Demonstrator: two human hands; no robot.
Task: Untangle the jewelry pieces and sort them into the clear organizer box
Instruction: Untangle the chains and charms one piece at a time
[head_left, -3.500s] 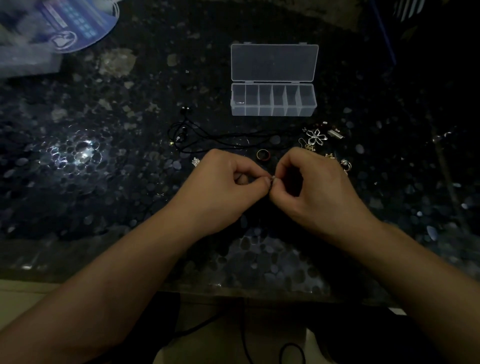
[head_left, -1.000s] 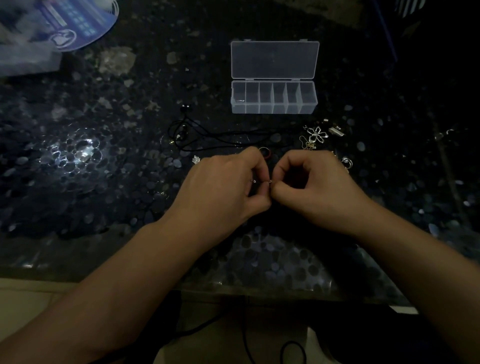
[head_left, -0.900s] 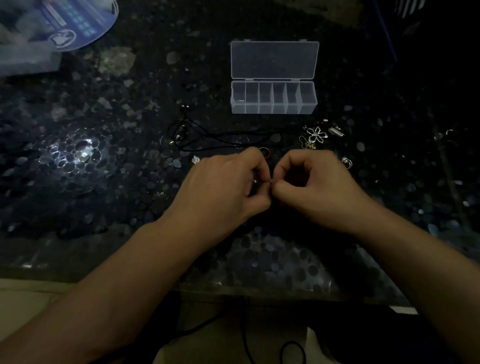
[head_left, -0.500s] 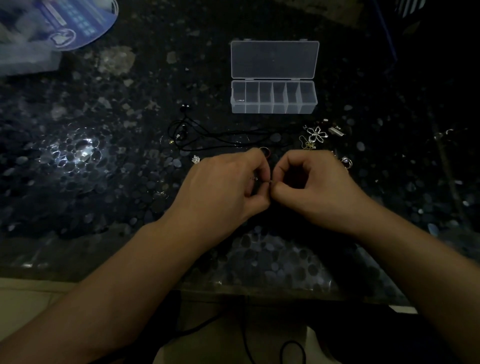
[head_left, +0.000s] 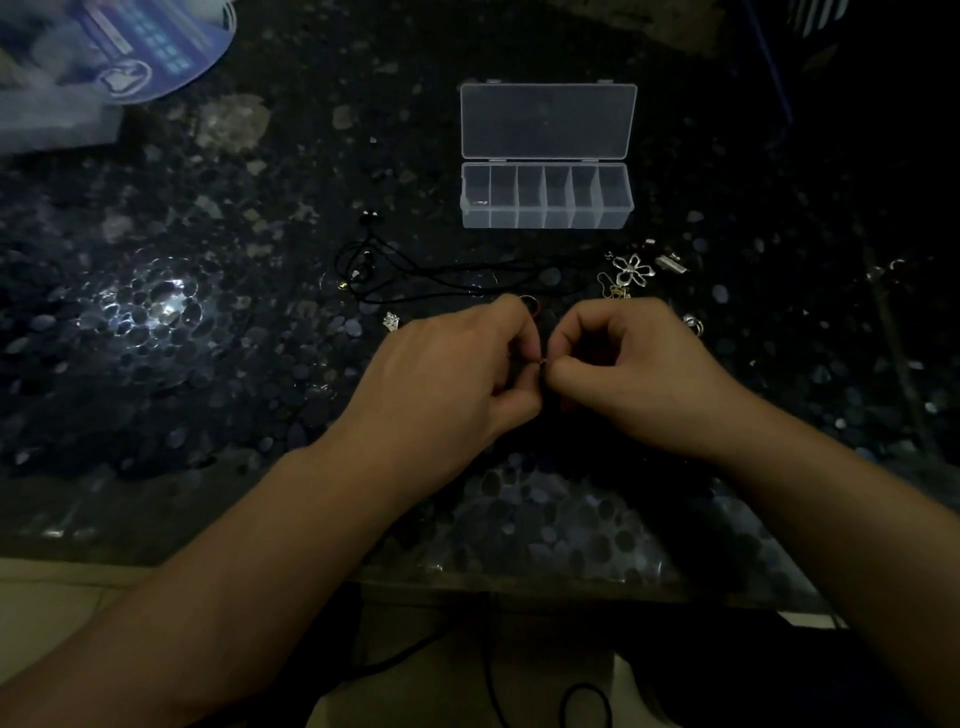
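Left hand (head_left: 447, 374), right hand (head_left: 634, 374) pinch | jewelry piece (head_left: 543, 362): tiny, silvery

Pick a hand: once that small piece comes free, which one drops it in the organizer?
Right, probably. Both hands, left hand and right hand, pinch the small piece. The organizer box sits ahead, slightly right, so the right hand looks marginally closer.
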